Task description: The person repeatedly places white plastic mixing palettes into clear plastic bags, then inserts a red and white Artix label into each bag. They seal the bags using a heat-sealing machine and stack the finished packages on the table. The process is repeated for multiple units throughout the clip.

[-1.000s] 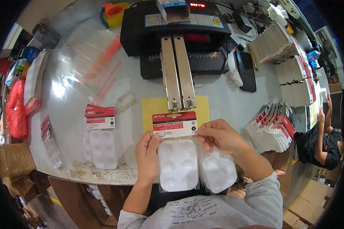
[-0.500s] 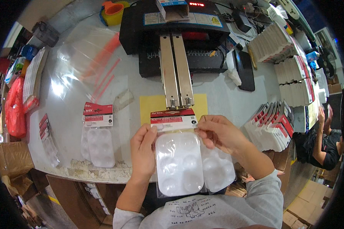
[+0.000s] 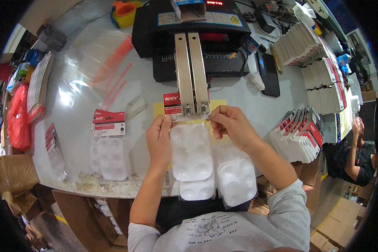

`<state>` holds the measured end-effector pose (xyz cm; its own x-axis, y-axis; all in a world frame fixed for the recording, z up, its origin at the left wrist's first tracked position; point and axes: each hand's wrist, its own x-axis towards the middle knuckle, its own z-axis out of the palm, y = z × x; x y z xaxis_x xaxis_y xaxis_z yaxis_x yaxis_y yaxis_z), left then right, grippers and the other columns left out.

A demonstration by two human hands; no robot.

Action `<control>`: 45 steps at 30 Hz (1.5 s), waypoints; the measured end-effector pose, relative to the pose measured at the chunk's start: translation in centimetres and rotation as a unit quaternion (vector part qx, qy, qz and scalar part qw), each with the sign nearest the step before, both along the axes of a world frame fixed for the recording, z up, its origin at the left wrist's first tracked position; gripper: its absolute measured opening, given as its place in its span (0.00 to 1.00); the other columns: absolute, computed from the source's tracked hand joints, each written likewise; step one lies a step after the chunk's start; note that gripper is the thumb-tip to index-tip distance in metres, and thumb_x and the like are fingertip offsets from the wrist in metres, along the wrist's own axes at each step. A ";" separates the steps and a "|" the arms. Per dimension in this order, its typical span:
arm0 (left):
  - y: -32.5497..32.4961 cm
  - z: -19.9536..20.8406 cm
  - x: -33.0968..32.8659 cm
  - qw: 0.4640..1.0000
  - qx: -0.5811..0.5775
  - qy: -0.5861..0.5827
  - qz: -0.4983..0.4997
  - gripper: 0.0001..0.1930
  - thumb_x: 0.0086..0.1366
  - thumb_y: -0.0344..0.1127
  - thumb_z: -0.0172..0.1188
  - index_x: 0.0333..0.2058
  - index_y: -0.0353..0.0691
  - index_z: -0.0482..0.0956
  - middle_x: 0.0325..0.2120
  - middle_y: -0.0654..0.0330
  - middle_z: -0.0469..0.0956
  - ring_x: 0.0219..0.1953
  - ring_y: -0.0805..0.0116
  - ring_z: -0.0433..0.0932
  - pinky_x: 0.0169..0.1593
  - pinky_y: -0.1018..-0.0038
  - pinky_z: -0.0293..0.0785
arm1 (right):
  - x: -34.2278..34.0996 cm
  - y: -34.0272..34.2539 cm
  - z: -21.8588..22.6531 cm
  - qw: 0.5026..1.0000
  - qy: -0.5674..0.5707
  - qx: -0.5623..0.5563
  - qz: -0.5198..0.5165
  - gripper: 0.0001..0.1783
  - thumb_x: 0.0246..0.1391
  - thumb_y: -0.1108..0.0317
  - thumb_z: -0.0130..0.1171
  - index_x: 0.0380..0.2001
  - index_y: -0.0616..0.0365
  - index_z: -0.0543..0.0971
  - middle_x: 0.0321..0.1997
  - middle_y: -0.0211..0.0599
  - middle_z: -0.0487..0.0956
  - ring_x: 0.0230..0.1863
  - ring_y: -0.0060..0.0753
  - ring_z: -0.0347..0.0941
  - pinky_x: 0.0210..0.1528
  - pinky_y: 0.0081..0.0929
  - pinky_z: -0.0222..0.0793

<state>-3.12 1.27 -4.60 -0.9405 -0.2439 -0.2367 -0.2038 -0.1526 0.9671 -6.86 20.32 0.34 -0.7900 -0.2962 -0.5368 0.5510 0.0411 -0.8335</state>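
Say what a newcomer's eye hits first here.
Probably the black machine at top centre, with two long metal bars jutting toward the person. At their near end, the left hand and right hand pinch a bagged white palette by its red-and-white header card, which the bars partly hide. The bright red plastic bundle at far left also stands out.
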 end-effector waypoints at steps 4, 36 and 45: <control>-1.9 0.5 0.5 0.996 -0.054 0.029 -0.068 0.13 0.65 0.36 0.49 0.25 0.33 0.71 0.19 0.67 0.69 0.24 0.79 0.63 0.32 0.81 0.62 | 0.3 0.5 3.6 0.970 0.148 0.179 0.074 0.09 0.56 0.70 0.49 0.30 0.65 0.74 0.27 0.39 0.77 0.24 0.28 0.75 0.27 0.23 0.71; 7.8 5.7 8.7 0.906 -0.393 0.057 -0.148 0.10 0.56 0.35 0.60 0.27 0.35 0.70 0.31 0.54 0.66 0.35 0.58 0.68 0.40 0.68 0.64 | 7.5 23.6 7.6 0.771 0.315 0.553 -0.022 0.64 0.10 0.39 0.75 0.56 0.60 0.65 0.54 0.46 0.71 0.57 0.40 0.66 0.59 0.33 0.54; 5.9 6.8 8.9 0.990 0.069 0.026 -0.120 0.05 0.66 0.30 0.47 0.35 0.37 0.61 0.35 0.45 0.77 0.33 0.70 0.74 0.43 0.76 0.68 | 7.9 22.4 7.8 0.733 0.330 0.563 -0.191 0.38 0.16 0.48 0.77 0.35 0.58 0.78 0.31 0.34 0.81 0.34 0.31 0.77 0.38 0.26 0.70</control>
<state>5.83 7.14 2.23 -0.9794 0.0199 -0.2012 -0.2001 -0.2375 0.9506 1.02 42.75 8.09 -0.8974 0.3519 0.2661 0.1928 0.8554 -0.4807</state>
